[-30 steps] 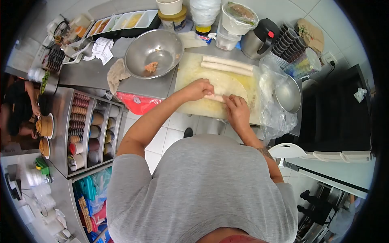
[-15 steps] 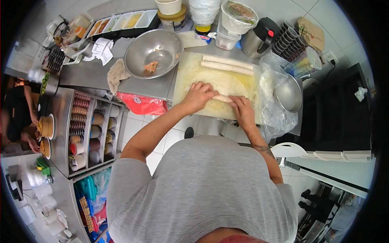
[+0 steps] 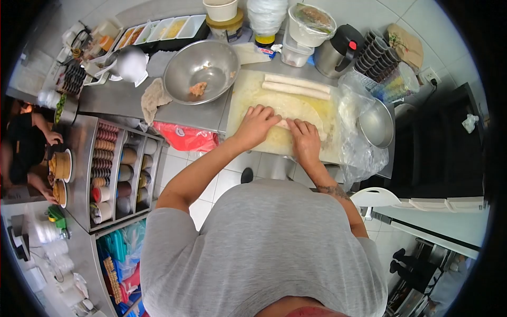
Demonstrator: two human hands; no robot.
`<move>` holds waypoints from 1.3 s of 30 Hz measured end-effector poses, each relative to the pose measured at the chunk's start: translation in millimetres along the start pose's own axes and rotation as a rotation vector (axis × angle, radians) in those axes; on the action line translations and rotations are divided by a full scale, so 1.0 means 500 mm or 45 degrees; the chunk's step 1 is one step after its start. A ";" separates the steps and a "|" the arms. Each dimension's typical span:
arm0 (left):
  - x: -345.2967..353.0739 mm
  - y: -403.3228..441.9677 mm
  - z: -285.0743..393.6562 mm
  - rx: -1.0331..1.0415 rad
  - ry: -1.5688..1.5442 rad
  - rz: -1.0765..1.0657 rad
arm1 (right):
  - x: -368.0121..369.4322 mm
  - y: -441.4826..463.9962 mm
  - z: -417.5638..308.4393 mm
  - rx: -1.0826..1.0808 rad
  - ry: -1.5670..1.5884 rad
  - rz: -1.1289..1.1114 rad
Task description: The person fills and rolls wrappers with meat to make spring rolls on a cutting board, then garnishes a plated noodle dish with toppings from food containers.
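A pale, thin dough sheet (image 3: 296,105) lies on the yellowish cutting board (image 3: 240,90), with its near edge folded into a roll (image 3: 283,124) over pinkish filling. My left hand (image 3: 257,126) bends its fingers over the left part of this roll. On the right part, my right hand (image 3: 306,138) presses with fingers close together; its thumb is hard to see. Both palms cover much of the roll. Two finished-looking long rolls (image 3: 296,87) lie side by side at the board's far edge. A steel bowl (image 3: 202,71) with a little pinkish filling (image 3: 198,89) stands left of the board.
Right of the board are crumpled clear plastic (image 3: 351,121) and a steel basin (image 3: 376,122). Behind stand a steel jug (image 3: 338,50), lidded tubs (image 3: 311,24) and a tray of ingredients (image 3: 169,29). A cloth (image 3: 153,100) lies left. Another person's arms (image 3: 45,132) reach toward plates.
My right hand has slid left along the roll, closer to my left hand, and its fingers now lie more over the top. My left hand has barely moved.
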State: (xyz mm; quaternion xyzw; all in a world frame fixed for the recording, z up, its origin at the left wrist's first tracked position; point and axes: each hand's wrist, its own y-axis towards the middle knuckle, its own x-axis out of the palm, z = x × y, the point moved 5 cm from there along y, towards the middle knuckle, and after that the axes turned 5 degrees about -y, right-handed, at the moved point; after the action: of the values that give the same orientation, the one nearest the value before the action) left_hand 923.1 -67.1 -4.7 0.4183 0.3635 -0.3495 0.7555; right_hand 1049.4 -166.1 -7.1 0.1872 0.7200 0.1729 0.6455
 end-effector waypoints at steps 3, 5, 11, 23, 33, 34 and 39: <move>0.004 -0.015 -0.002 0.031 0.040 0.119 | 0.005 0.009 0.006 -0.006 -0.010 -0.043; 0.011 -0.013 -0.010 0.040 0.048 0.114 | 0.005 0.014 0.006 0.017 -0.004 -0.063; 0.023 -0.001 -0.022 0.049 0.098 0.028 | 0.027 0.018 -0.031 -0.053 -0.055 0.135; 0.016 -0.001 -0.027 0.020 0.112 0.023 | 0.019 0.050 -0.019 -0.032 0.082 0.101; 0.014 0.012 -0.021 0.010 0.179 0.055 | 0.070 0.062 -0.002 -0.066 0.041 0.031; 0.018 0.011 -0.024 0.015 0.179 0.082 | 0.066 0.066 -0.001 -0.064 0.061 0.013; 0.023 0.009 -0.039 0.040 0.191 0.079 | 0.020 0.053 0.027 0.063 0.236 0.029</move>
State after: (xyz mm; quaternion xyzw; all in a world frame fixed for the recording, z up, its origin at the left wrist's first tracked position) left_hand 927.4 -50.8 -20.3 0.4660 0.4004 -0.2993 0.7300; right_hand 1063.3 -138.2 -4.0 0.1944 0.7786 0.1789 0.5692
